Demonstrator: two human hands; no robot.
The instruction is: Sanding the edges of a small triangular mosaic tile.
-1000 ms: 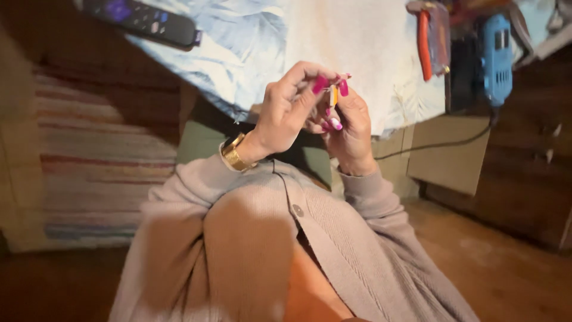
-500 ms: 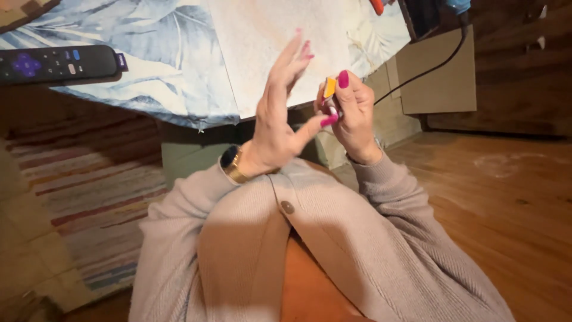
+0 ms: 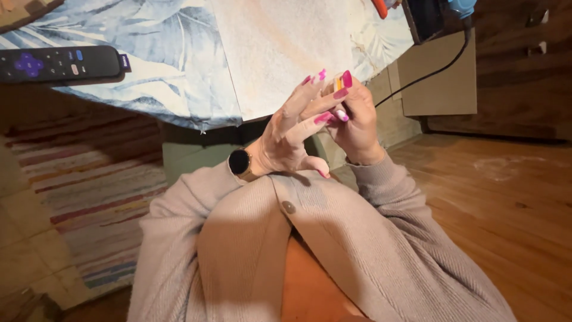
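1. Right hand (image 3: 356,122) holds a small orange-and-white flat piece (image 3: 338,83), kind unclear, pinched between thumb and curled fingers. It sits at the top of the fist, about 12 o'clock from the knuckles, in the upper centre of the view.
2. Left hand (image 3: 292,137) is at 9 o'clock of the piece, fingers spread and extended, not clamped on anything. Its pink-nailed fingertips (image 3: 322,74) reach up to touch or nearly touch the piece; exact contact cannot be told.
3. Key relation: piece lies at 3 o'clock from the left fingertips, just beside them. Its long axis looks near-vertical, tilted slightly toward 1 o'clock. Right hand already grips it; left is the free one.
4. Round black-faced watch on a gold band (image 3: 240,161) is on the left wrist; both arms are in beige ribbed knit cardigan sleeves (image 3: 381,203).
5. Surroundings: black remote control with purple pad (image 3: 59,62) at 10 o'clock on a blue-and-white leaf-print cloth (image 3: 179,59); black cable (image 3: 429,71) at 2 o'clock; striped woven rug (image 3: 89,197) at 8 o'clock; wooden plank floor (image 3: 506,203) at 4 o'clock.
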